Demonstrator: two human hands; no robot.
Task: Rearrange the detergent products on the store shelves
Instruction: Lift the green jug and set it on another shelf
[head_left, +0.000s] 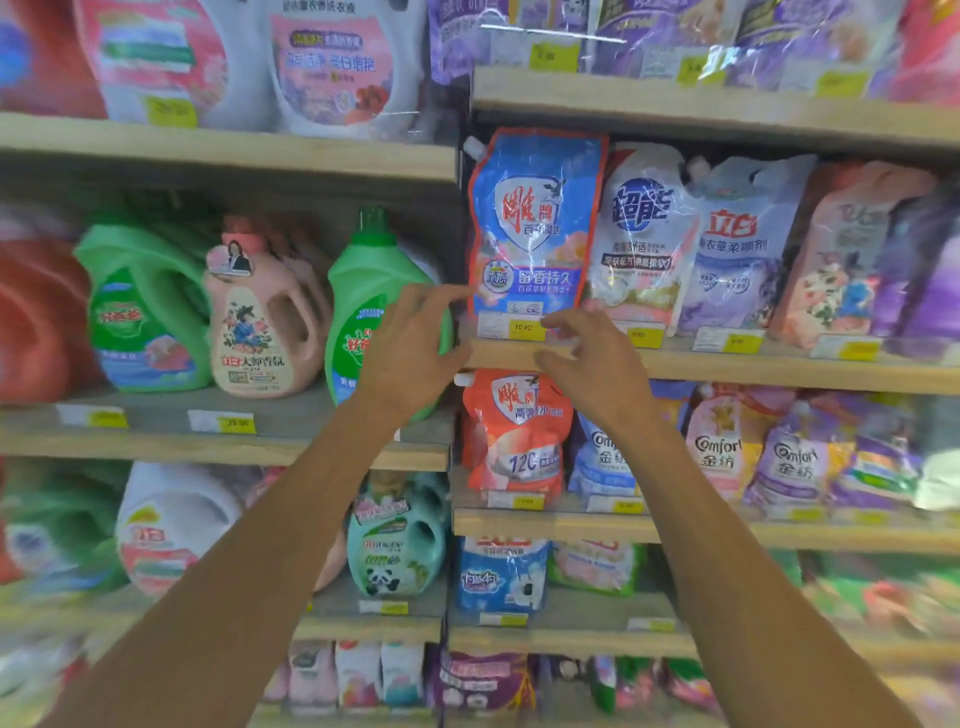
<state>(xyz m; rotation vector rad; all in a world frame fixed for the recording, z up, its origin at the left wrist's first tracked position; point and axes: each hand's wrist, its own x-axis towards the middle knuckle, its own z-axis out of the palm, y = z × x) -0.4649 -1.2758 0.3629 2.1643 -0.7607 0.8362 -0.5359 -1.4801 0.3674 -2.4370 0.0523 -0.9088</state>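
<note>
A blue detergent pouch with a red border (535, 223) stands upright at the left end of a wooden shelf (727, 364). My left hand (415, 343) is just left of and below the pouch, fingers spread, fingertips near its lower left corner. My right hand (592, 358) hovers in front of the shelf edge below the pouch, fingers apart. Neither hand holds anything. A white and blue pouch (644, 234) leans against the blue one's right side.
A green bottle (369, 296) stands behind my left hand, with a pink bottle (260, 317) and another green bottle (140, 312) further left. An orange pouch (514, 431) sits one shelf down. More pouches fill the shelves to the right, above and below.
</note>
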